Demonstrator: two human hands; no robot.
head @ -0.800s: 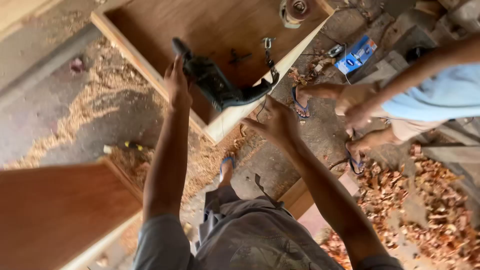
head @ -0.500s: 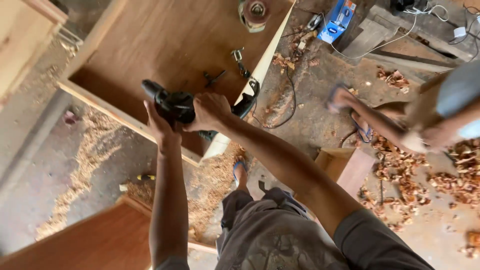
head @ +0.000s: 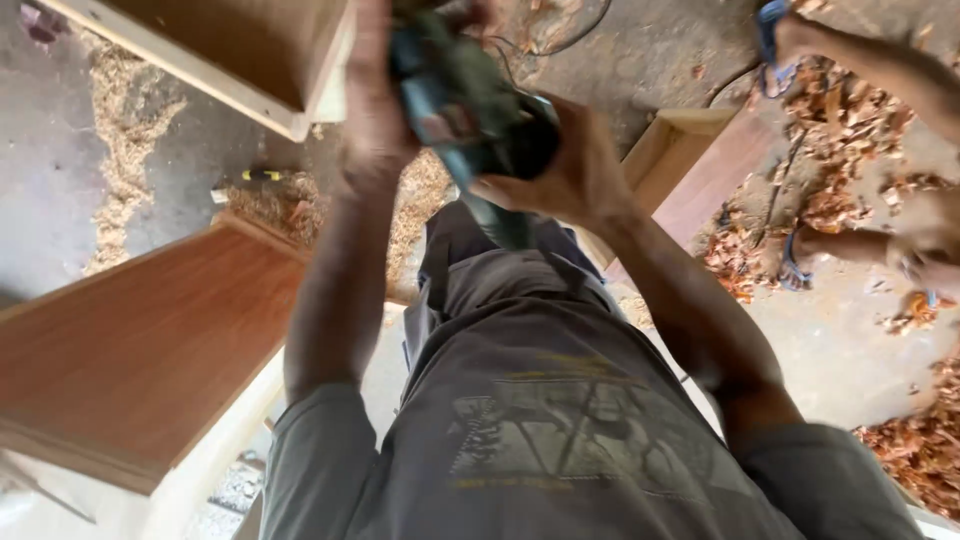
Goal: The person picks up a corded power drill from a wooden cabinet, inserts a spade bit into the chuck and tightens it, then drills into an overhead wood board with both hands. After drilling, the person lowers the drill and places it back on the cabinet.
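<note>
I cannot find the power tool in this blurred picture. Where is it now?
In the head view, the dark power tool is at top centre, gripped between the left hand and the right hand, above the person's grey shirt.

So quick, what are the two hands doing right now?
Left hand: closed on the dark power tool, gripping its left side.
Right hand: closed on the same tool, fingers wrapped around its right side.

One power tool (head: 470, 110), two gripping hands — left (head: 375, 120), right (head: 570, 175) — and three wooden panels.
</note>
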